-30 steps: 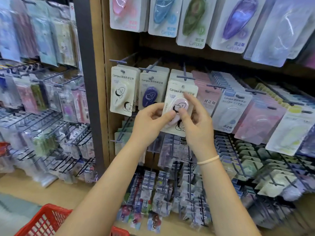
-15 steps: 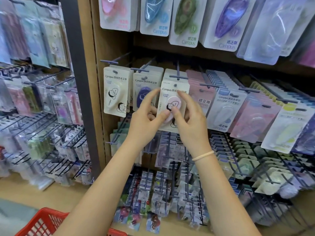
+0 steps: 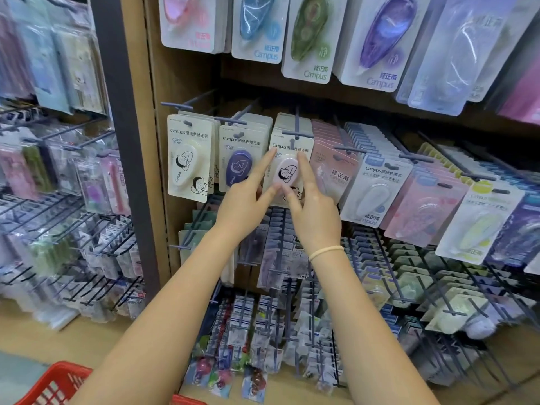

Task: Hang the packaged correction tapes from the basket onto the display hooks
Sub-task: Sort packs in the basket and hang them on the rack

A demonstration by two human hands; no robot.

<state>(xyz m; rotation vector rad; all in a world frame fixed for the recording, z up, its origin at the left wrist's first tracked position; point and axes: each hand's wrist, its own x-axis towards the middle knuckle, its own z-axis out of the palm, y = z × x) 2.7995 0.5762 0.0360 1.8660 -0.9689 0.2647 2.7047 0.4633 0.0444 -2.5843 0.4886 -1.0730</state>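
Head view looks down two bare forearms at a wall of display hooks. Both hands are raised to one pink correction tape pack (image 3: 287,172), which hangs on its hook (image 3: 295,133) in front of a stack of like packs. The left hand (image 3: 244,204) has its forefinger stretched straight up along the card's left edge, the tip near the printed heading, and its thumb lies against the lower left of the pink blister. The right hand (image 3: 314,210) mirrors it: the forefinger runs up the right edge of the card and the thumb touches the lower right of the blister. Each grip is released, fingers straight and only resting against the pack; whether the remaining fingers behind the card are curled cannot be told. A pale band (image 3: 325,252) circles the right wrist.

Just left of the left grip hangs a purple correction tape pack (image 3: 238,165), and further left a white correction tape pack (image 3: 187,162), each on its own hook. Just right of the right grip hangs a row of pink cards (image 3: 336,171), then white and blue packs (image 3: 377,191) beyond. Above both grips hang larger packs (image 3: 306,36) with teardrop-shaped tapes. Well below the left grip, at the bottom edge under the left forearm, shows the rim of a red basket (image 3: 62,375).
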